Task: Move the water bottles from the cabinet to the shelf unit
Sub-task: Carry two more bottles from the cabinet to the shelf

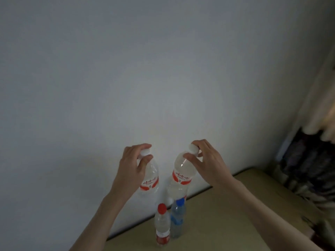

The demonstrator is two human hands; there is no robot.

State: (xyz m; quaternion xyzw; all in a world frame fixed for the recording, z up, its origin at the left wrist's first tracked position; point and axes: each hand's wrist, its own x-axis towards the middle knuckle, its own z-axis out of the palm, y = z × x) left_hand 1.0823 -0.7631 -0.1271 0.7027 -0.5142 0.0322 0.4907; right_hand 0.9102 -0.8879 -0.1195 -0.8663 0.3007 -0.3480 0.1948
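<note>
Nearest the camera, two bare forearms are seen reaching up and forward over a tan cabinet top (235,223) that meets a plain grey-white wall (126,69). To the far right, a pale curtain (319,105) and a dark, blurred stack of things below it are made out only vaguely.

Two large clear water bottles with orange-red labels are held aloft by their necks. The left bottle (149,180) is pinched just under its white cap by the left hand (132,163), thumb and fingers curled round the neck, the body hanging below and to the right of the palm. The right bottle (181,171) is gripped the same way by the right hand (204,160); it hangs to the left of that palm, tilted, its base near the wall edge of the cabinet.

Two smaller bottles are left standing on the cabinet top, touching or nearly so: a red-capped bottle (162,227) and, just behind it to the right, a blue-capped bottle (178,218).

A slip is judged the main risk: each full bottle is carried by a fingertip hold at the neck only. The standing pair could also be knocked over, since the right bottle's base hangs close above them. The shelf unit is not in view.
</note>
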